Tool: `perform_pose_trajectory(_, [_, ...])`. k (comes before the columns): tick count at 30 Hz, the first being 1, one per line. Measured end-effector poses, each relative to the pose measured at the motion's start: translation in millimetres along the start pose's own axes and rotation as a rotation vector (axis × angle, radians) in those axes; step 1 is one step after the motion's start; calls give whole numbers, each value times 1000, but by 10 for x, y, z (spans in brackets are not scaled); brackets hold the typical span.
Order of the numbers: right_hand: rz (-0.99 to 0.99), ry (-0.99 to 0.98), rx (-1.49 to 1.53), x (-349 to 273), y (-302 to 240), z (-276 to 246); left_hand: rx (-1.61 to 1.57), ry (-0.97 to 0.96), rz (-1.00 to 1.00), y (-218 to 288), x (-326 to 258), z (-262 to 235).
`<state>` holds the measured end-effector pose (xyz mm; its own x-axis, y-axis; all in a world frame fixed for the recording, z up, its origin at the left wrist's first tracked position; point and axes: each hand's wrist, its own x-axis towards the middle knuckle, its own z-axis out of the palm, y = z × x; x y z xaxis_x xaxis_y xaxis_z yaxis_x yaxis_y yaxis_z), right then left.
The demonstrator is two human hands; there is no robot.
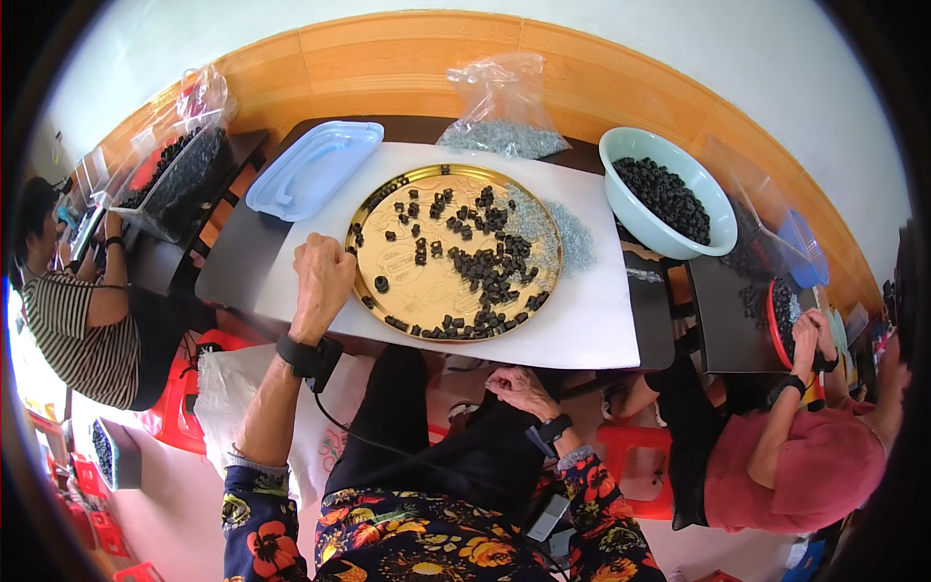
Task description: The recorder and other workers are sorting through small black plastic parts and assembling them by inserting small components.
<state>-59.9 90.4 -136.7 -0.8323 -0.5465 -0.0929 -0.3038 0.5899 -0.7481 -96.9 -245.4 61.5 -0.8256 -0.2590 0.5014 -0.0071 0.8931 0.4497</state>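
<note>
A round gold tray (388, 315) lies on a white sheet (596, 335) on the dark table. Small black cylindrical pieces (495, 272) are scattered over it, densest at the right and bottom. A spread of small clear pieces (567, 238) runs over its right rim onto the sheet. My left hand (325, 276) is closed beside the tray's left rim, and whatever it may hold is hidden. Below the table edge, my right hand (524, 390) rests by my right thigh with its fingers curled together. I cannot make out anything in it.
A pale green basin (722, 233) of black pieces stands at the right. Behind the tray are a bag of clear pieces (509, 112) and a blue plastic lid (315, 170). People work at the left (78, 330) and right (795, 466). A cable (373, 441) crosses my lap.
</note>
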Motion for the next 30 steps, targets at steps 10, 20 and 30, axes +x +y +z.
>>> perform_pose_trajectory(10, [163, 3, 14, 22, -209, -88, -184, 96, -18, -6, -504, -788])
perform_pose_trajectory(20, [176, -60, -106, 10, -347, -132, 54, 38, -688, -1178, -2274, -1211])
perform_pose_trajectory(30, [-63, -350, 166, 304, -1593, 504, -654, -476, -590, -1525, -2285, -392])
